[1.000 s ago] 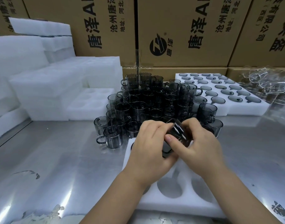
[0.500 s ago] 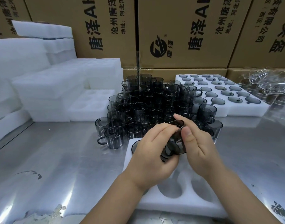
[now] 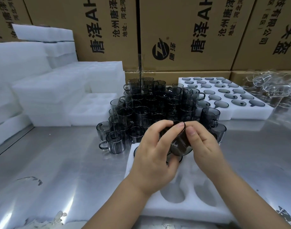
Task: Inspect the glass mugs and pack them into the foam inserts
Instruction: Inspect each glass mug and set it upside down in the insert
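Observation:
Both hands hold one smoky grey glass mug (image 3: 180, 144) tilted above a white foam insert (image 3: 187, 207) on the steel table. My left hand (image 3: 153, 161) wraps the mug's left side with its fingers curled over the rim. My right hand (image 3: 203, 146) pinches the rim from the right. The insert's near pockets are open holes; a dark rim shows in a far-left pocket under my left hand. A dense cluster of grey mugs (image 3: 151, 109) stands just beyond the insert.
A filled foam insert (image 3: 250, 113) with several grey mugs lies at the back right, clear glass mugs (image 3: 271, 86) beside it. Stacked white foam blocks (image 3: 47, 96) fill the left. Cardboard boxes (image 3: 186, 33) wall the back. Bare steel table (image 3: 59, 162) extends to the left.
The mug has been turned in my hands from lying on its side to a more upright tilt. My right fingers moved up to the rim; both hands stayed above the insert.

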